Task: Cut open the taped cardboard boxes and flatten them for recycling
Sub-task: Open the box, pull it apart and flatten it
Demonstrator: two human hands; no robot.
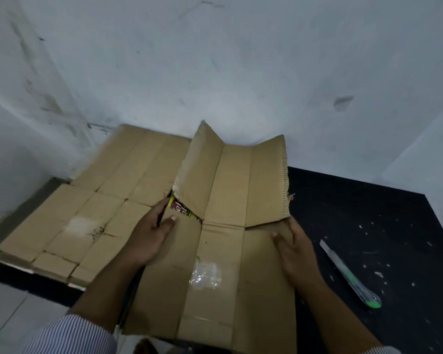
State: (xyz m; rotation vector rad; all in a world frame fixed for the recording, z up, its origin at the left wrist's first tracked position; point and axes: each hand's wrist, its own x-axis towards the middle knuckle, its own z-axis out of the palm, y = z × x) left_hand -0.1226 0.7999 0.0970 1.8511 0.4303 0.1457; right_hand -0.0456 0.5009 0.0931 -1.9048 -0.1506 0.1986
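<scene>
Where the black table point(368, 213) meets the white wall point(215, 60), a cut-open box point(223, 246) is held at the centre of the view, its plain brown inner side up. Its near panels lie almost flat. The far flaps at 12 o'clock stand up in a shallow V against the wall.

The left hand point(149, 233) grips the box's edge at 9 o'clock. Its thumb lies on top of the panel and its fingers curl into a gap, where a printed red, green and yellow face shows. The right hand point(297, 249) holds the edge at 3 o'clock with the thumb on top. Its fingertips run under the raised flap and appear to curl round the board, though this cannot be confirmed.

A patch of clear tape point(205, 274) remains on the centre panel, toward 6 o'clock.

A stack point(108, 195) of flattened cardboard lies at 9 to 10 o'clock of the box, against the wall and partly under the box.

A knife point(351, 274) with a green handle lies on the table at 4 o'clock, apart from the right hand. Small cardboard scraps are scattered around it.

A striped sleeve point(72, 333) covers the left forearm at 7 o'clock.
</scene>
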